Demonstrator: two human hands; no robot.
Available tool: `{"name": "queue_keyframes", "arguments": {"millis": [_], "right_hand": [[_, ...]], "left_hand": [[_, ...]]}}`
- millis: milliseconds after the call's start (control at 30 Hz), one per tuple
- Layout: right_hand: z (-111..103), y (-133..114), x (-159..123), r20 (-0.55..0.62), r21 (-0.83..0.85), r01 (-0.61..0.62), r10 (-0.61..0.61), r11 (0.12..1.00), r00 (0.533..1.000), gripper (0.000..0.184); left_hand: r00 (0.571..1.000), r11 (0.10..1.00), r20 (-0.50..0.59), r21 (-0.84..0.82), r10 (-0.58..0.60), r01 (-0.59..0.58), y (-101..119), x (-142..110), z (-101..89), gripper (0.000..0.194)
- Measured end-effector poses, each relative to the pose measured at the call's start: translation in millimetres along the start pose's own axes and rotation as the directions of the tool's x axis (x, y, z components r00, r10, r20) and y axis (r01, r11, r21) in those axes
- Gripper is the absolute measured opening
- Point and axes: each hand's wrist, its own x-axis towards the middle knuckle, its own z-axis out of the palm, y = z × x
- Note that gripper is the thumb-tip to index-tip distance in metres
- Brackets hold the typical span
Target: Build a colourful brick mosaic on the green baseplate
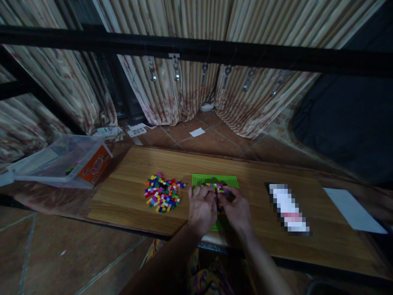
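Observation:
A bright green studded baseplate (215,178) lies on the wooden board, with colourful toy bricks (215,186) fixed in its middle. My left hand (202,208) rests over the plate's left side, fingers curled in against the bricks. From the right, my right hand (237,208) reaches in, its thumb and fingers drawn together at the bricks' right part. Both sets of fingertips meet close together, and whatever they pinch is too small or hidden to name. Left of the plate spreads a loose pile of small multicoloured toy bricks (162,194).
The wooden board (123,192) lies across a low table. A clear plastic bin (61,164) with an orange label stands at the left. To the right are a pixelated phone-shaped object (288,209) and a white sheet (353,209). A dark bar (190,47) with hooks crosses before curtains.

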Motion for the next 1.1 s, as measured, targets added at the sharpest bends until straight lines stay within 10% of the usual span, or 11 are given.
{"name": "queue_keyframes", "arguments": {"millis": [400, 700, 1100], "right_hand": [[0, 8, -4, -0.001, 0.025, 0.011, -0.011, 1.0, 1.0, 0.037], [-2, 29, -21, -0.072, 0.197, 0.012, 0.002, 0.98, 0.997, 0.038], [-11, 19, -28, -0.097, 0.101, 0.064, -0.054, 0.993, 0.994, 0.031]], "left_hand": [[0.999, 0.999, -0.032, 0.003, -0.044, 0.044, -3, -9, -12.8, 0.015], [0.966, 0.945, -0.078, 0.201, -0.246, 0.257, -69, -4, -56.7, 0.021], [0.973, 0.942, 0.056, 0.27, -0.223, 0.2, -81, 8, -50.6, 0.02]]}}
